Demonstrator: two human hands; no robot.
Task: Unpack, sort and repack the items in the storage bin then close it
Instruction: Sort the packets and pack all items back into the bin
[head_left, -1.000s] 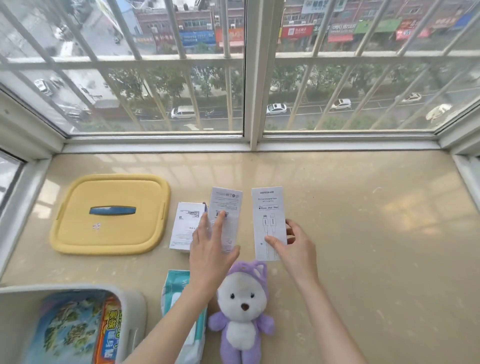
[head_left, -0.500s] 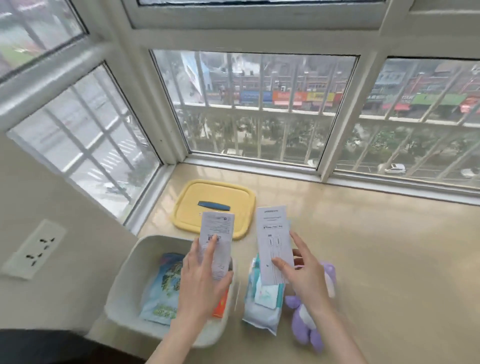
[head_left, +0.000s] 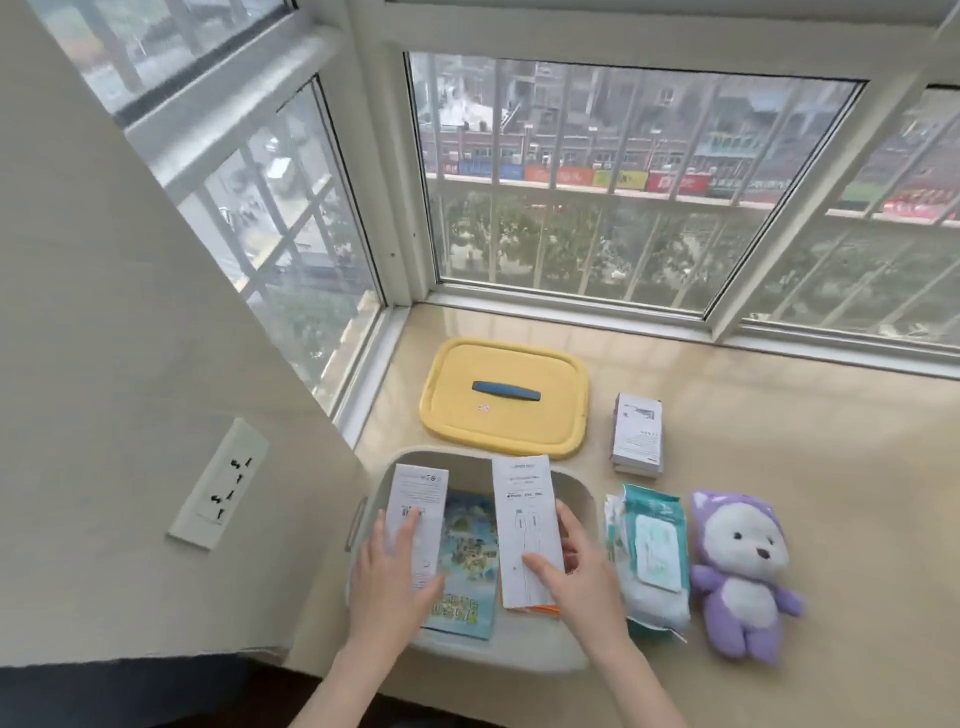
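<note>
Polished beige stone makes up the window ledge (head_left: 779, 441), which is backed by white-framed, barred panes. An open storage bin (head_left: 574, 491) of pale matte plastic with rounded corners is set at the ledge's near left end.

Above the bin, a slim white barcode carton (head_left: 422, 493) is gripped by the left hand (head_left: 387, 584). Its fingers (head_left: 410, 525) are laid straight and close together along the printed face, and the thumb is spread at the lower edge. Beside it, a cable carton (head_left: 524, 512) of flat white card is pinched by the right hand (head_left: 579, 577), with the thumb pressed on the face and the fingers (head_left: 569, 519) curled round the right edge. Whether either carton touches the bin's contents cannot be told.

Below the fingers, inside the bin, a glossy, colourfully printed packet (head_left: 470, 566) is seen, with an orange edge (head_left: 537, 609) beneath the cable carton.

Beyond the fingers, a yellow rounded-rectangular lid (head_left: 462, 421) with a blue bar handle (head_left: 505, 391) is laid flat. To the right of the fingers lie a soft crinkled wipes pack (head_left: 655, 561), a fluffy purple and white plush toy (head_left: 743, 577) and, farther back, a small white box (head_left: 638, 441).
</note>
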